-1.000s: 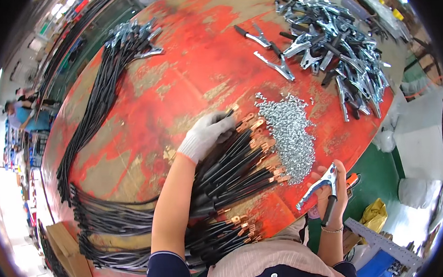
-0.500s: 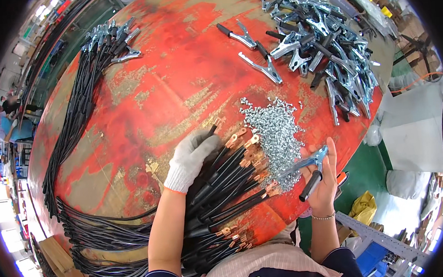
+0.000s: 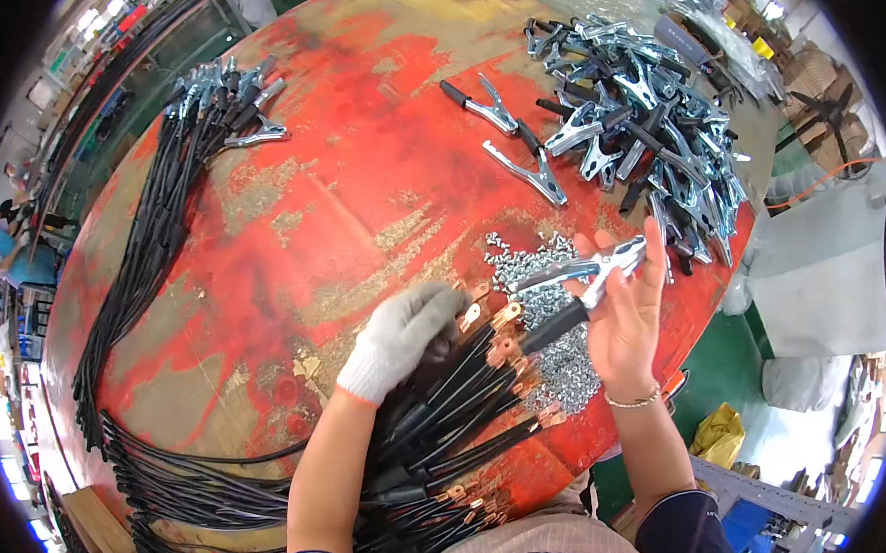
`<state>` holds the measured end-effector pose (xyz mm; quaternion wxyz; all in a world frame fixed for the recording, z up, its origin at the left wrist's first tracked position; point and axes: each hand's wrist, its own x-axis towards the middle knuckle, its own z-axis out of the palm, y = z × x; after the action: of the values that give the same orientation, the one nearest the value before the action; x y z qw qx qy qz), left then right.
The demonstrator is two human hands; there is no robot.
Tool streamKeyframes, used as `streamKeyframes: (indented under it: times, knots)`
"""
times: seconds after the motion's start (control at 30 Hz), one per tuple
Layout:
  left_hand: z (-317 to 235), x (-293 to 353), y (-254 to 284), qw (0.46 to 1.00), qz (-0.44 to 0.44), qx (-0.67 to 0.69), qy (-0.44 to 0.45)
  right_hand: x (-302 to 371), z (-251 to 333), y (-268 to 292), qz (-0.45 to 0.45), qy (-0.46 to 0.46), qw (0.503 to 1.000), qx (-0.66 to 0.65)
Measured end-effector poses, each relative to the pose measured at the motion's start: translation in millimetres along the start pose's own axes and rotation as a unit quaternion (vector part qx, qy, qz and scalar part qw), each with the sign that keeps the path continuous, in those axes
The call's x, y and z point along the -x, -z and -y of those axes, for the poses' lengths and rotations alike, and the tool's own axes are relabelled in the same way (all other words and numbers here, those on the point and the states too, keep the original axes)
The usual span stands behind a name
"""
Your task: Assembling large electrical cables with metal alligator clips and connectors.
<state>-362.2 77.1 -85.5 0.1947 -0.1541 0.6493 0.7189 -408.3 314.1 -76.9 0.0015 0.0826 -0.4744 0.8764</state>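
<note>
My left hand (image 3: 406,340), in a white knitted glove, is closed at the far end of a bundle of black cables (image 3: 449,391) with copper lugs (image 3: 505,316). Its curled fingers appear to grip one cable; they hide most of it. In my bare right hand (image 3: 621,332) is a metal spring clamp (image 3: 617,257) with black handle sleeves, pinched between thumb and fingers. Its jaws point left, over a heap of small silvery screws (image 3: 568,360). The two hands are apart, with the lugs and the screws between them.
A big pile of similar clamps (image 3: 645,116) covers the far right of the worn red table (image 3: 358,181), two lying loose beside it. Cables with clamps fitted (image 3: 172,180) stretch along the left. Beyond the right edge stand a black fan (image 3: 823,111) and a yellow bag (image 3: 718,435).
My right hand has risen and moved slightly left, turning the clamp so its jaws reach over the screws. My left hand has dropped toward the cable lugs and slightly right.
</note>
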Motion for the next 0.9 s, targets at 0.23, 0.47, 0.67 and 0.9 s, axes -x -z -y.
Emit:
streamKeyframes:
  times: [0.23, 0.47, 0.67, 0.9]
  knots:
    - [-7.0, 27.0, -13.9, 0.983, -0.05, -0.161, -0.076, 6.5, -14.7, -26.7, 0.053, -0.002, 0.999, 0.014]
    - [-20.4, 33.0, -12.5, 0.979, -0.054, -0.196, -0.03, 15.0, -11.5, -34.0, 0.152, 0.035, 0.986, 0.061]
    - [-19.7, 35.2, -12.4, 0.979, -0.037, -0.199, -0.038, 18.5, -4.2, -36.3, 0.156, 0.035, 0.983, 0.086]
    - [-19.9, 35.9, -12.1, 0.98, -0.028, -0.194, -0.041, 19.4, 0.9, -42.9, 0.154, 0.033, 0.981, 0.118]
